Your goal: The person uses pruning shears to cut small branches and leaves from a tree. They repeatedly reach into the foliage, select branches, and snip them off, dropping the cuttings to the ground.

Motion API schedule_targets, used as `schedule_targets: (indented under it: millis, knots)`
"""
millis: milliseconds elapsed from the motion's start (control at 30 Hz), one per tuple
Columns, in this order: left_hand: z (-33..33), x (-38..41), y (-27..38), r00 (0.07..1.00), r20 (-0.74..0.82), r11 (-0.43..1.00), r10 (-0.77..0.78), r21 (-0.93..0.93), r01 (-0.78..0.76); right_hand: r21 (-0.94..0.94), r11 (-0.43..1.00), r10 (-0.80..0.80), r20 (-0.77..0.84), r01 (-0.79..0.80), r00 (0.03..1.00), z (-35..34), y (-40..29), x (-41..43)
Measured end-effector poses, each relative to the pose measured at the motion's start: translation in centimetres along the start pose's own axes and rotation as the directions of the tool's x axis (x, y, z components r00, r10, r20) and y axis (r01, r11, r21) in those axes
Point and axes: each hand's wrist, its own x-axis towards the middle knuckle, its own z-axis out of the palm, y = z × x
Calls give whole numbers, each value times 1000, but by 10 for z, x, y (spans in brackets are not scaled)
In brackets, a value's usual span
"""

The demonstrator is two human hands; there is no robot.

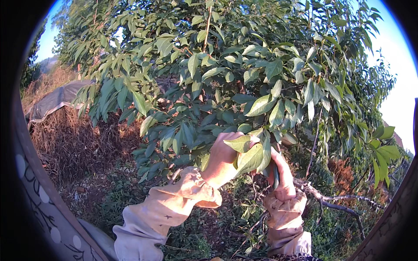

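My left hand [223,158] reaches into the tree's foliage, its fingers curled around a leafy shoot [250,158]. Large green leaves of that shoot hang over the fingertips and hide part of the grip. Just to the right, my right hand [281,177] is upright, wrapped around a hand tool with a dark green handle [276,176], which looks like pruning shears. Leaves cover the tool's working end, so I cannot tell whether its blades touch a stem. Both forearms wear loose, light sleeves, the left one [173,204] with small dark stars.
Dense tree foliage [196,81] fills the space ahead. A bare branch [339,207] sticks out low on the right. At left, a dark sheet [62,98] covers a heap of dry straw [81,140]. Patterned fabric edges [42,199] frame the view.
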Motion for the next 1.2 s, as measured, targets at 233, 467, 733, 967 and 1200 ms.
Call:
schedule_targets:
  millis: [233, 467, 733, 967, 1200]
  knots:
    - [2, -12, -5, 997, 16, 997, -74, -24, 74, -35, 998, 39, -87, -42, 995, -21, 1, -9]
    - [-37, -34, 11, 948, 309, 991, 71, -131, -31, -250, 967, -96, -174, 50, 980, -25, -2, -31]
    - [-76, -6, 36, 575, 792, 960, -205, 47, 277, -634, 766, -186, -68, 101, 980, -32, -15, -14]
    - [-25, 33, 22, 998, 45, 977, -36, 213, 25, -830, 558, -205, -122, 14, 971, -17, -59, 0]
    - [20, 58, 3, 992, 99, 916, -72, 400, 27, -891, 453, -106, -40, 12, 994, -25, -70, 28]
